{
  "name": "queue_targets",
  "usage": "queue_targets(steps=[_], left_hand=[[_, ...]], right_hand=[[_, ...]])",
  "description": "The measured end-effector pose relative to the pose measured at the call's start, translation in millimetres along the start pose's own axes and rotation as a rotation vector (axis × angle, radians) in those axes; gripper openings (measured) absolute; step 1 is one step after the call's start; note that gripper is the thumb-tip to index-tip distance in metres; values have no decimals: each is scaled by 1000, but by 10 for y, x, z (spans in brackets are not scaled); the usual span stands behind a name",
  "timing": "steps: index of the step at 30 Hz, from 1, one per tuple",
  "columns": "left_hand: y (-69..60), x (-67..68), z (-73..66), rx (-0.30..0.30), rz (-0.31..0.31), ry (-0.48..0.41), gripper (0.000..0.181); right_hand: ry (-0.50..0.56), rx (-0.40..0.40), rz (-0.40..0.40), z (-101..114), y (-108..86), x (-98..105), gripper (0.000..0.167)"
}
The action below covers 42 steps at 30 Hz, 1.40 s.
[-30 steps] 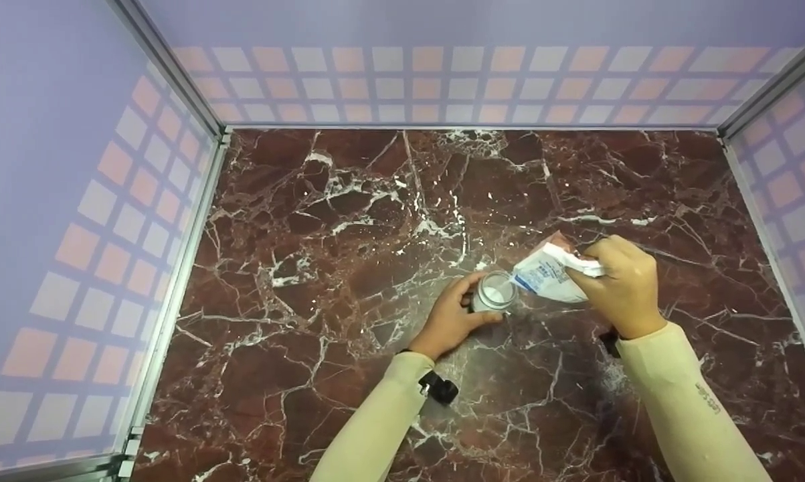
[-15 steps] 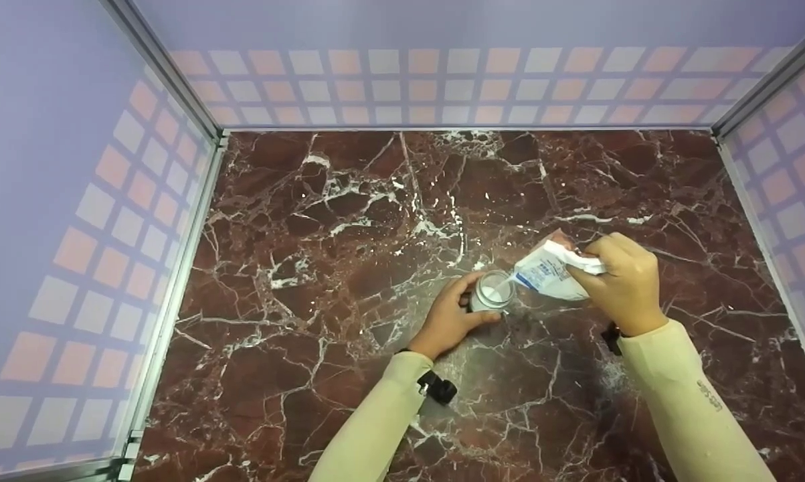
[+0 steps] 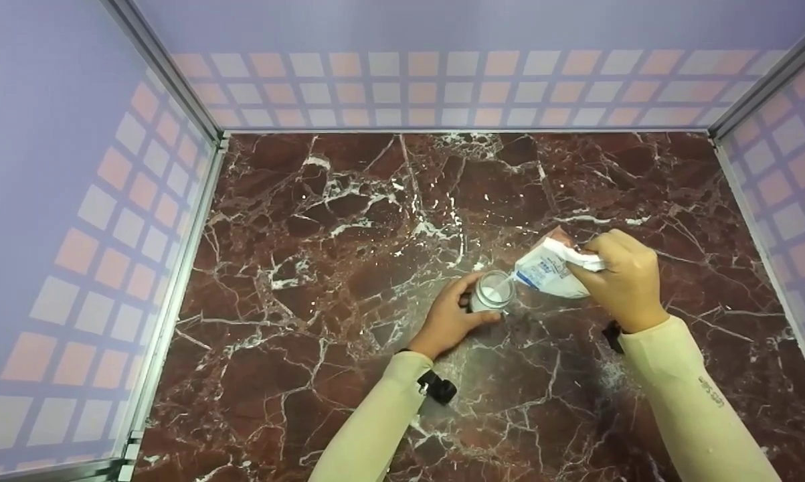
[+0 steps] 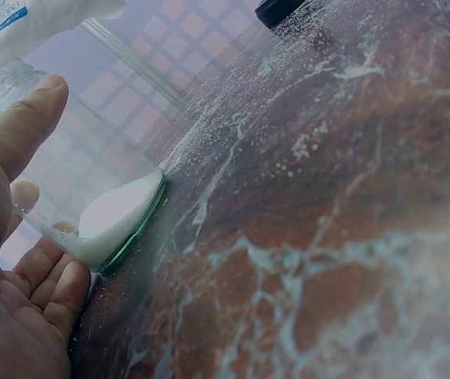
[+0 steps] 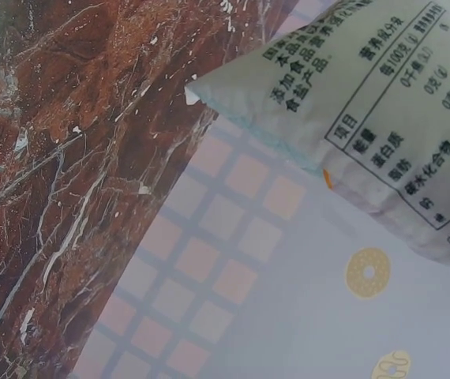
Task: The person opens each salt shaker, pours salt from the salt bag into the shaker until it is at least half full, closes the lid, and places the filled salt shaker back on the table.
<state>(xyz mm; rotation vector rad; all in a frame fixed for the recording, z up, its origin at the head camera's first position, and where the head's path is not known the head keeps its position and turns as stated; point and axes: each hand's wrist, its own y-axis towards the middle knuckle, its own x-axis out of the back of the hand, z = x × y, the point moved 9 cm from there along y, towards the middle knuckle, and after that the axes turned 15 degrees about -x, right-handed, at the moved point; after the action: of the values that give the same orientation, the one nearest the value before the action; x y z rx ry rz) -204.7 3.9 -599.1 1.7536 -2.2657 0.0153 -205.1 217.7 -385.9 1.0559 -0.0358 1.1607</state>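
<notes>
Two pale yellow sleeves (image 3: 375,415) reach over a glossy dark red table (image 3: 241,381) with white veining, a black device (image 3: 437,388) at each wrist. The left hand (image 3: 449,318) has its thumb and fingers curled round a clear, round glass jar (image 4: 103,146) standing on the table, white granules (image 4: 122,212) heaped inside. The right hand (image 3: 621,284) grips a tilted white packet (image 3: 551,273) with blue print, its corner at the jar's mouth; whether they touch cannot be told. Farther off, a lilac wall (image 3: 442,30) carries pink and white squares.
</notes>
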Motion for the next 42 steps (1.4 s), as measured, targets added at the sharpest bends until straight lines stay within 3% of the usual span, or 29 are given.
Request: queue_targets(steps=[29, 42], left_hand=[[1, 13, 30, 2, -11, -24, 81], [15, 10, -8, -29, -3, -12, 80]], right_hand=[[-41, 20, 20, 81, 50, 7, 21], [-40, 11, 32, 104, 63, 37, 20]])
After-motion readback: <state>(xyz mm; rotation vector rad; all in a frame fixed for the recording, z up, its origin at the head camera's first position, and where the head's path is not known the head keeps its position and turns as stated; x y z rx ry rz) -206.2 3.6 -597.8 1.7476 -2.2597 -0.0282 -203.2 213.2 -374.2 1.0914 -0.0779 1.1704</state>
